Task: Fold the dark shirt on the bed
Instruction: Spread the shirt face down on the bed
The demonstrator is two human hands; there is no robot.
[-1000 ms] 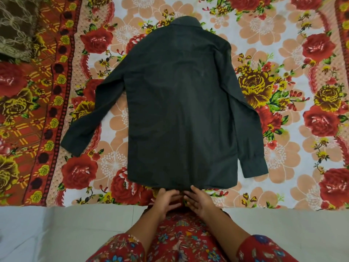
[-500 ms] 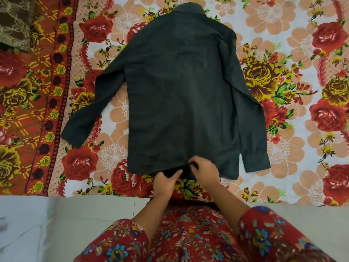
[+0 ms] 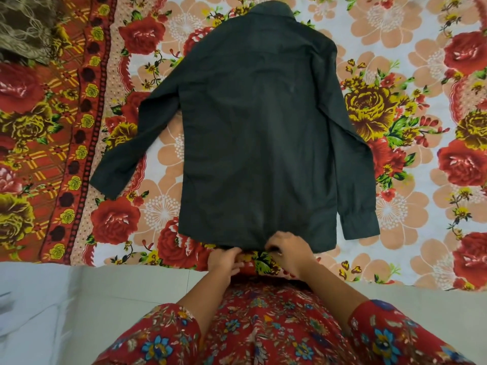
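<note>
Now the left hand (image 3: 224,259) and right hand (image 3: 287,252) have come up off the near edge of the bed (image 3: 395,259); curled fingers of each pinch the hem (image 3: 200,237) of the dark shirt (image 3: 258,133), which lies flat mid-bed; folding seems about to begin.

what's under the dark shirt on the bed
The floral bedsheet shows all round the dark shirt, so the shirt lies on it. The left hand and right hand pinch the near hem. Anything else beneath the body or sleeves is covered.
</note>
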